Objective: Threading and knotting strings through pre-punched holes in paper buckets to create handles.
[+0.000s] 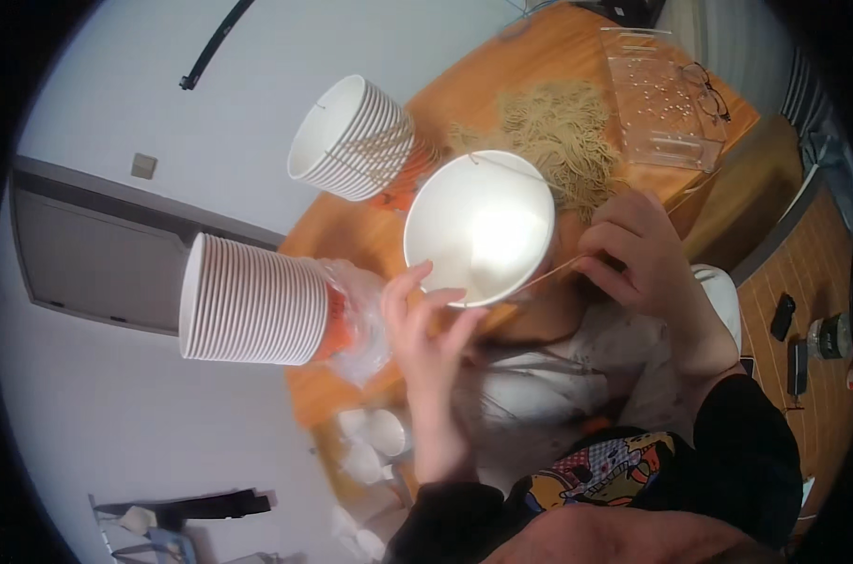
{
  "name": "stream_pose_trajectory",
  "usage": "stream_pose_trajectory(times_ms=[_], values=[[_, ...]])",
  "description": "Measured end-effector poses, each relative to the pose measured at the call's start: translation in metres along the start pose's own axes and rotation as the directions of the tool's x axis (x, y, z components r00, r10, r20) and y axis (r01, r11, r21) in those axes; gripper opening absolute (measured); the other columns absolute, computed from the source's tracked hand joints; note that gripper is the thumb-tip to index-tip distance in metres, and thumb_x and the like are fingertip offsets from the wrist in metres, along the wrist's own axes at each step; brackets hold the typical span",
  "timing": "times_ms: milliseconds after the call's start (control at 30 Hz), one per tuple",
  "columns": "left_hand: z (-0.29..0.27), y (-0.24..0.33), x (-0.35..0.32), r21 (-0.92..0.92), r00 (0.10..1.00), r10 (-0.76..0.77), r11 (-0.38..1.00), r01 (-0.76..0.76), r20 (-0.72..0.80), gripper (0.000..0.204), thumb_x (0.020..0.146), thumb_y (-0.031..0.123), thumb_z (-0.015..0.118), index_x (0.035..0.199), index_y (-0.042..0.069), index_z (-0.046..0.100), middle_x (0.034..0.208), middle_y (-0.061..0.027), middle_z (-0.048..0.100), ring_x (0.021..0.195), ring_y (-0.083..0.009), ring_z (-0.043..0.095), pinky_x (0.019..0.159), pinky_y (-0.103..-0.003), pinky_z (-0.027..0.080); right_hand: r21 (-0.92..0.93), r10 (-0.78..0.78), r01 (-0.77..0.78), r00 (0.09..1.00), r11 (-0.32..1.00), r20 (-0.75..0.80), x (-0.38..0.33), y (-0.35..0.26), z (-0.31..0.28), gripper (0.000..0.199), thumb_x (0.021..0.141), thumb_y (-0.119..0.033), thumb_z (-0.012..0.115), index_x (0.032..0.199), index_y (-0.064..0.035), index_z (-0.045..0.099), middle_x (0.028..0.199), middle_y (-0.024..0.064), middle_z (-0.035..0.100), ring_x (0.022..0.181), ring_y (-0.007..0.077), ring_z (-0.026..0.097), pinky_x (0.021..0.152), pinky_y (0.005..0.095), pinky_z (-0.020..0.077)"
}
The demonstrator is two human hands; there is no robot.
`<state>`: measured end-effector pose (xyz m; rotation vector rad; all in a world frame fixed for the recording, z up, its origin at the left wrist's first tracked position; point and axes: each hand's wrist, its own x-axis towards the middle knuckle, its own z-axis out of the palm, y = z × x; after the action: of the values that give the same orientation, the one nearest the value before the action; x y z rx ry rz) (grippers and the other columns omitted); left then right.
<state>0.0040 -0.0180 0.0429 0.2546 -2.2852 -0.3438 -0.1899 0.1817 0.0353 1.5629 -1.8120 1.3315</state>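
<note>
A large white paper bucket (464,211) is tilted toward me at the table's near edge, its inside showing. My left hand (424,329) grips its near-left rim, the thumb and fingers bent over the edge. Thin tan cord (550,274) runs from the near rim to my right hand (638,249), which pinches it off to the bucket's right. A cord also hangs from the far rim and trails right. Behind the bucket lies a tangled heap of tan cords (563,132).
At the back left stands a stack of buckets (351,141) with cords draped on it. Another nested stack (257,301), partly in clear plastic, lies at the left. A clear acrylic tray (657,108) and eyeglasses (713,94) rest on the wooden table (473,70) at the right.
</note>
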Motion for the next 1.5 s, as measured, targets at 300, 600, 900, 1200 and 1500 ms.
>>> stream_pose_trajectory(times_ms=[300,600,900,1200,1500], values=[[-0.02,-0.009,0.024,0.032,0.957,0.013,0.999,-0.023,0.29,0.027,0.064,0.019,0.08,0.085,0.007,0.069,0.119,-0.0121,0.058,0.11,-0.0286,0.055,0.095,-0.041,0.044,-0.013,0.0,0.001,0.999,1.0,0.043,0.001,0.051,0.027,0.02,0.08,-0.028,0.067,0.079,-0.0111,0.057,0.086,0.004,0.054,0.087,0.0247,0.051,0.082,0.037,0.0369],[-0.034,-0.033,0.038,-0.061,0.876,0.165,0.986,-0.154,0.453,0.012,0.072,0.015,0.071,0.082,0.009,0.067,0.102,-0.0087,0.059,0.103,-0.0262,0.055,0.088,-0.04,0.044,0.122,-0.028,0.018,0.996,0.992,0.08,0.001,0.066,0.047,0.021,0.079,-0.027,0.069,0.076,-0.0102,0.055,0.085,0.0038,0.054,0.087,0.0239,0.051,0.081,0.0366,0.0366],[-0.104,0.022,0.13,0.16,0.875,0.227,0.934,-0.32,0.427,0.015,0.067,0.012,0.071,0.079,0.006,0.064,0.089,-0.0083,0.046,0.087,-0.0251,0.048,0.076,-0.035,0.04,0.175,0.039,-0.048,0.998,0.983,0.051,-0.001,0.071,0.054,0.018,0.079,-0.021,0.067,0.075,-0.0078,0.056,0.082,0.0053,0.054,0.084,0.0258,0.052,0.08,0.0373,0.0386],[-0.123,0.073,0.257,0.48,0.813,0.408,0.661,-0.577,0.415,0.012,0.082,0.005,0.065,0.091,0.002,0.058,0.096,-0.0091,0.049,0.092,-0.0248,0.048,0.083,-0.033,0.04,0.208,0.047,-0.054,0.998,0.977,0.04,0.0,0.069,0.052,0.016,0.081,-0.018,0.067,0.076,-0.0067,0.057,0.08,0.0062,0.055,0.081,0.0263,0.052,0.076,0.0364,0.0405],[-0.085,0.032,0.287,0.58,0.744,0.375,0.467,-0.667,0.553,0.012,0.083,0.009,0.065,0.093,0.006,0.061,0.1,-0.0082,0.055,0.094,-0.0311,0.05,0.079,-0.041,0.046,0.223,0.064,-0.075,0.996,0.972,0.056,-0.002,0.069,0.054,0.017,0.082,-0.019,0.067,0.075,-0.0066,0.057,0.078,0.0062,0.055,0.079,0.0267,0.052,0.075,0.037,0.0412]])
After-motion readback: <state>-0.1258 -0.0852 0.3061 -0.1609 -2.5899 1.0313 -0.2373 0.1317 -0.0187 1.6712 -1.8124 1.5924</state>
